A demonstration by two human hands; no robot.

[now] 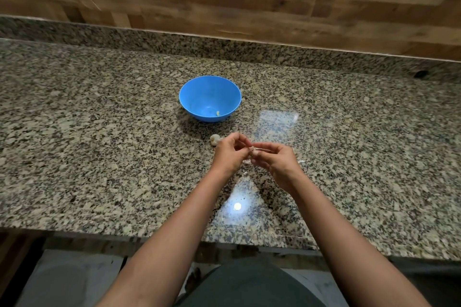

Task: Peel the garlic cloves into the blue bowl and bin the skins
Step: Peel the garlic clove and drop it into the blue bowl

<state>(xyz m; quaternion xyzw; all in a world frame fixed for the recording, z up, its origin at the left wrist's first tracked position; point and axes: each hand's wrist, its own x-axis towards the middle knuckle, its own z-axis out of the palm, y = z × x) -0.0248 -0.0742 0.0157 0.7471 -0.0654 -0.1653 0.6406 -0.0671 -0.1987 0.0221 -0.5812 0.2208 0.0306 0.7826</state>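
Close to the body, beyond the front edge of the speckled granite table (99, 157), two bare forearms reach forward, and the hands meet in the air a little above the stone. The left hand (230, 154) has its fingers curled and pinches one end of a small pale garlic clove (252, 150). The right hand (274, 161) pinches the other side with thumb and forefinger, and its other fingers are loosely bent. Both hands are therefore narrow, closed on the same clove. I judge this is a sensible hold: one hand keeps the clove fixed while the other can pull the dry skin away. Whether the clove is half bare or fully covered is too small to tell.

Just below and beside the hands, thin whitish skin pieces (301, 161) lie on the table. Their place right under the work suggests they are meant to be gathered together for the bin, but no bin is visible. Just behind the left hand rests a small lump of unpeeled garlic (214, 139), near enough to take from without a long reach.

Farther back stands the round blue plastic bowl (194, 97), upright, apart from the hands but straight in front of them, so a finished clove needs only a short move. One small peeled clove (217, 113) lies on its bottom, so the task seems to be at an early stage. Behind everything rises a wooden plank wall (224, 20).
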